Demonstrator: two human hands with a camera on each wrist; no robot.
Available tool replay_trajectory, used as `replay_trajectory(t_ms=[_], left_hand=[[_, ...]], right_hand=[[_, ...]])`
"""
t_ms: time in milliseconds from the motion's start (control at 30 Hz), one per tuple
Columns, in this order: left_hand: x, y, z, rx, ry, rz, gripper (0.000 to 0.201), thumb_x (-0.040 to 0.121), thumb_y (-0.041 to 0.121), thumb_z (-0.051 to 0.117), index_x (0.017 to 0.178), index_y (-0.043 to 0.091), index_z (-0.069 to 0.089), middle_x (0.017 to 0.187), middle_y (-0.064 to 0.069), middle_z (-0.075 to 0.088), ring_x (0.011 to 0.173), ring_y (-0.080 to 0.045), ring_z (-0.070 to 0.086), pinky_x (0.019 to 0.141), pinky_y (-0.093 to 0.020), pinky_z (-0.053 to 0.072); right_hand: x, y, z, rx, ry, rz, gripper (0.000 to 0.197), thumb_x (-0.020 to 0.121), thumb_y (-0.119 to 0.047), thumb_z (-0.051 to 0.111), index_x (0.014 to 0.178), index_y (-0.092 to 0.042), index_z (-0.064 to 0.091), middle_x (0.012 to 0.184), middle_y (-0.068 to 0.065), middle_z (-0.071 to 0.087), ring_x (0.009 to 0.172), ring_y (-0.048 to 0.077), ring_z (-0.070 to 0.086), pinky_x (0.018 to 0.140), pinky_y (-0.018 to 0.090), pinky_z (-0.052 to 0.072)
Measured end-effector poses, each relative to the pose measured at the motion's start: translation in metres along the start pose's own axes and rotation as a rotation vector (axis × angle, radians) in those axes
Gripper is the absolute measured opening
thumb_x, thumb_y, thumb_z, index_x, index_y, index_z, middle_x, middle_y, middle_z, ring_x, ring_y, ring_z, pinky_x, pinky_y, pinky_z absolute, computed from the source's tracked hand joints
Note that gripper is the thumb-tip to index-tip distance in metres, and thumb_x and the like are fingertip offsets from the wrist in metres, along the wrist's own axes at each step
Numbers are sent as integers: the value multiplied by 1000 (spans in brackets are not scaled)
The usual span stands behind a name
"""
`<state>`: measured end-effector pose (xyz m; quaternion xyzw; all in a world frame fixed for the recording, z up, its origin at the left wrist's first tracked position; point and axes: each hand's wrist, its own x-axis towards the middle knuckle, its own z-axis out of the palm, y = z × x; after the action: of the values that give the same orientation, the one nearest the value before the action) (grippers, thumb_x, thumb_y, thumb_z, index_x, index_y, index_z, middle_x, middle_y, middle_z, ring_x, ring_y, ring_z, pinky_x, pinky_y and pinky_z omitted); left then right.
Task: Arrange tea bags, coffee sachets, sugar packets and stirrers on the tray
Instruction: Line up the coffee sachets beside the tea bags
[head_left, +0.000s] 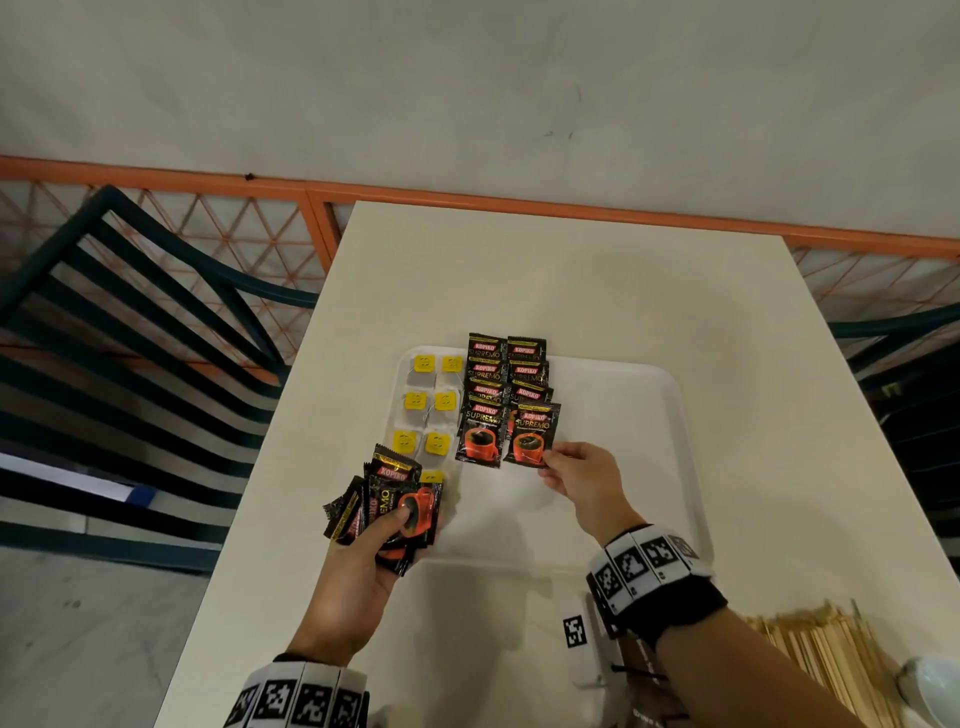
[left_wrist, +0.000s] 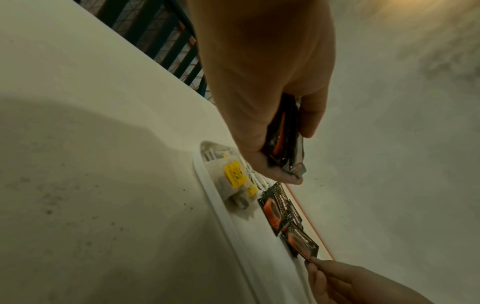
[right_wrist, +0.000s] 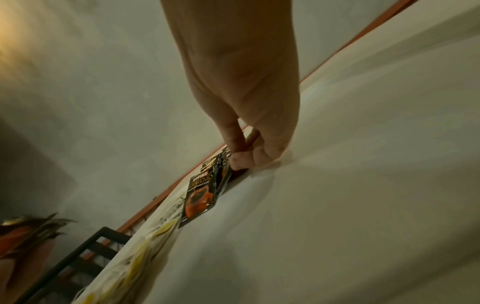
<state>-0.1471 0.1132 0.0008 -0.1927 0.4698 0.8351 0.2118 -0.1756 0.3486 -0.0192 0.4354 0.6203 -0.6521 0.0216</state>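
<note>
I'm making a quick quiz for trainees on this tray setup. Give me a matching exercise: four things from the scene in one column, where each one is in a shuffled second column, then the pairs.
Things:
1. tea bags
2. bundle of coffee sachets
3. front sachet of the right column
4. wooden stirrers

Places:
A. pinched at its corner by the right hand
B. on the table, off the tray, near the right forearm
C. gripped in the left hand
D. in two columns along the tray's left side

Pairs: 1-D, 2-C, 3-A, 4-B
</note>
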Motion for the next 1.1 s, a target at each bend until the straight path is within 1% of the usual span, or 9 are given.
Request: replay_trajectory(t_ms=[100,200,300,400,533,633,733,900,1100], left_hand=[[0,1,2,21,-6,-3,88,42,28,90,121,10,56,115,-20,66,104,-41,63,71,-36,59],[1,-1,0,-1,-9,1,66,59,18,80,120,11,57,116,-20,65,105,-40,62,73,-38,57],[2,-3,1,-12,0,-17,47,72,9,68,117,12,57,113,-18,67,103,-37,64,73,-37,57],[2,-3,4,29,-3,-24,84,46,24,87,122,10,55,111,-17,68,100,-35,66,70,-36,59],[1,-2,6,40,-27,-16,37,76,2,63,110,13,58,92,-8,75,80,-21,72,67,-33,58],[-1,-2,9,64,-57,-39,32,85,-4,50,111,12,57,86,-4,75,76,-20,72,64,-30,57],[-3,-1,9,64,-49,-58,39,82,-4,54,118,10,55,96,-10,72,81,-24,72,60,-30,58],[-8,1,11,94,-83,-77,53,68,8,62,121,10,55,111,-20,66,95,-35,66,64,-31,58],[-14,3,10,97,-113,-83,42,76,26,60,115,11,60,108,-18,69,91,-27,69,77,-41,56]], right_hand=[[2,-1,6,-45,17,-21,7,84,-2,62,80,-7,59,74,8,63,58,15,60,63,23,56],[2,-1,8,-157,46,-87,6,84,-4,62,84,-8,58,73,7,62,58,16,60,58,22,55],[4,-1,10,-332,91,-182,6,83,-9,63,87,-8,59,81,10,66,71,25,63,75,39,57],[6,-1,10,-427,103,-242,7,82,-10,64,88,-10,60,95,12,68,88,27,65,78,35,54],[4,-1,9,-468,109,-276,14,84,-10,63,96,-4,61,98,14,67,83,22,59,70,26,43],[-3,-3,9,-515,107,-378,23,87,-15,60,107,-4,59,101,12,66,82,16,55,69,21,40],[-28,-13,14,-537,-51,-529,20,90,-23,57,105,-11,62,97,2,64,80,8,53,62,9,38],[-74,-15,22,-573,-580,-572,24,84,-29,66,107,-24,63,96,-15,61,83,-2,56,68,8,43],[-77,3,26,-566,-546,-550,20,78,-20,72,97,-16,67,87,-9,63,74,1,54,68,8,42]])
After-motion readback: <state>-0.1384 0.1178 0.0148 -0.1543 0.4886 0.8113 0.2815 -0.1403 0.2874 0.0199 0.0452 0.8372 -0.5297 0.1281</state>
